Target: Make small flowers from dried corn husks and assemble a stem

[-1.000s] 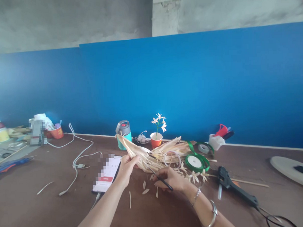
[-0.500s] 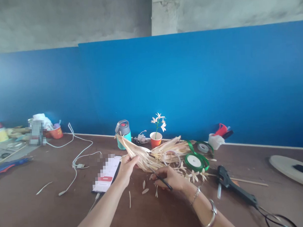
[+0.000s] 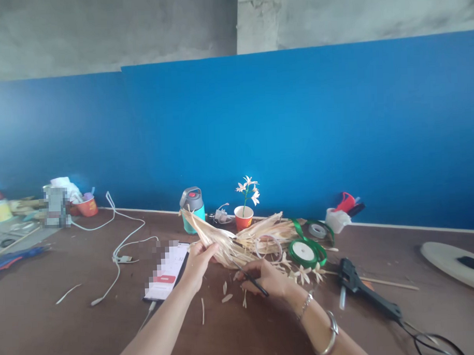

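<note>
My left hand [image 3: 199,261] grips a long dried pale husk leaf [image 3: 211,235] that slants up to the left over the brown table [image 3: 71,328]. My right hand [image 3: 268,280] is closed around small black scissors [image 3: 250,280], whose tip meets the husk's lower end. More dried husks [image 3: 270,230] lie in a heap just behind both hands. Small cut husk scraps [image 3: 227,297] lie on the table under my hands.
A phone [image 3: 167,270] on a white cable [image 3: 121,249] lies left of my hands. Behind stand a teal bottle [image 3: 192,202] and a red cup with a husk flower [image 3: 244,216]. Green ribbon rolls [image 3: 305,252], small husk flowers [image 3: 304,273] and a black glue gun [image 3: 361,289] lie right.
</note>
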The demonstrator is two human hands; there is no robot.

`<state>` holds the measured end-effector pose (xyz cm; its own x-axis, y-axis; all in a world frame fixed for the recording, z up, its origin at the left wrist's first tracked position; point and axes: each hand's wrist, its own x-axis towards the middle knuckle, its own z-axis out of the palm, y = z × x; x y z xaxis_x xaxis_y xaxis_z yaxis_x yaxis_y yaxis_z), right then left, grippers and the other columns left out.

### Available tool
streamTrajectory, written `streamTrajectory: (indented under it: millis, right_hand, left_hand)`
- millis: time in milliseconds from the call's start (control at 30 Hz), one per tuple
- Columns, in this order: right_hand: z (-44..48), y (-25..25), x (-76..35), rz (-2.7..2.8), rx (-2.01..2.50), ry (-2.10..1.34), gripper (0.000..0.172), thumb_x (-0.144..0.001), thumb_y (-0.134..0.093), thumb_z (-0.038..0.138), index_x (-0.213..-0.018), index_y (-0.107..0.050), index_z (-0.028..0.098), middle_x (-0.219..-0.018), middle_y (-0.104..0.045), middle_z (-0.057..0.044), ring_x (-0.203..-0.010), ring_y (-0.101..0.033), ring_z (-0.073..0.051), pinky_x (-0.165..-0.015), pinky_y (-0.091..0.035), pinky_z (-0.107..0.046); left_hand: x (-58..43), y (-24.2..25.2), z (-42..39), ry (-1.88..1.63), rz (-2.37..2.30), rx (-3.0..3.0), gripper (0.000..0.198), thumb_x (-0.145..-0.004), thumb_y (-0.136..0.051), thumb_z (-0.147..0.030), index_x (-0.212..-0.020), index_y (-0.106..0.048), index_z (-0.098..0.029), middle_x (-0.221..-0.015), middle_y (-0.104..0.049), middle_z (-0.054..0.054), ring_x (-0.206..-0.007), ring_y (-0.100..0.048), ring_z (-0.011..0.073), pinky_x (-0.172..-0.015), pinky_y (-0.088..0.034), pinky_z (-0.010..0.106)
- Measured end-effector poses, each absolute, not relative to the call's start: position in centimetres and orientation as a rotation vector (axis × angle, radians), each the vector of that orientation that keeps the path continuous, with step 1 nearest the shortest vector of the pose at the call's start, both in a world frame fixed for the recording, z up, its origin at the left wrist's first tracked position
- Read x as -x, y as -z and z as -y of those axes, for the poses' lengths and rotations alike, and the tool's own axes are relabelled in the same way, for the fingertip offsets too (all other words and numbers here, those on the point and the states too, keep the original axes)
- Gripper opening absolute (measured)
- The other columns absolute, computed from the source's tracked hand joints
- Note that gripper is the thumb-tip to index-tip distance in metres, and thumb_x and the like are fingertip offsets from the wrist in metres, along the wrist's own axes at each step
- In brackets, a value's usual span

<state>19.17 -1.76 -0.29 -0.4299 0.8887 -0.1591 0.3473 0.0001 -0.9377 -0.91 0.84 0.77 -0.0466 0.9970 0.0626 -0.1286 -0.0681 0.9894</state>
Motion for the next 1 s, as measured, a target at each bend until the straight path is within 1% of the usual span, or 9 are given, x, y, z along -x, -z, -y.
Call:
streamTrajectory:
  millis: [267,400,600,833,1000]
  right_hand:
    - [1.69,0.28,-19.08,1.78,1.267,-1.456,0.026,-0.062,-0.057,0.012,-0.084,-0.071,0.012,-0.049,-0.051,0.005,-0.043,-0.038,-0.005,-0.039,-0.028,-0.016]
    - [1.72,0.31,-19.09,1.797,1.26,-1.428,0.026,-0.062,-0.058,0.013,-0.085,-0.071,0.012,-0.052,-0.052,0.004,-0.046,-0.04,-0.006,-0.041,-0.029,-0.016]
    - [1.52,0.68,-19.24,1.838,1.244,-1.387,0.029,-0.064,-0.059,0.015,-0.09,-0.072,0.013,-0.055,-0.053,0.003,-0.047,-0.039,-0.006,-0.043,-0.029,-0.016]
    - [1.45,0.65,-19.2,1.881,1.216,-1.33,0.029,-0.063,-0.059,0.014,-0.089,-0.072,0.012,-0.062,-0.058,0.001,-0.052,-0.042,-0.007,-0.046,-0.032,-0.017]
    - [1.7,0.21,-18.89,1.874,1.249,-1.261,0.027,-0.062,-0.06,0.013,-0.085,-0.072,0.011,-0.061,-0.059,0.001,-0.054,-0.043,-0.008,-0.048,-0.033,-0.018]
  left_hand:
    - [0.88,-0.71,-0.93,-1.355,-1.117,-1.124,0.021,-0.065,-0.07,-0.033,-0.07,-0.066,-0.013,-0.063,-0.067,0.002,-0.058,-0.059,0.0147,-0.053,-0.045,0.022]
    - [0.9,-0.69,-0.83,-1.346,-1.123,-1.14,0.021,-0.066,-0.07,-0.034,-0.07,-0.066,-0.014,-0.063,-0.067,0.002,-0.059,-0.06,0.0152,-0.054,-0.045,0.023]
    - [0.98,-0.71,-0.85,-1.364,-1.141,-1.143,0.02,-0.067,-0.069,-0.033,-0.07,-0.067,-0.013,-0.063,-0.068,0.003,-0.058,-0.059,0.015,-0.053,-0.044,0.023]
    - [0.8,-0.77,-0.76,-1.36,-1.138,-1.141,0.023,-0.066,-0.07,-0.035,-0.071,-0.067,-0.013,-0.064,-0.069,0.003,-0.058,-0.061,0.0163,-0.053,-0.045,0.024]
    - [0.78,-0.8,-0.73,-1.373,-1.141,-1.136,0.022,-0.065,-0.07,-0.034,-0.071,-0.067,-0.013,-0.063,-0.069,0.003,-0.058,-0.061,0.0166,-0.053,-0.046,0.024]
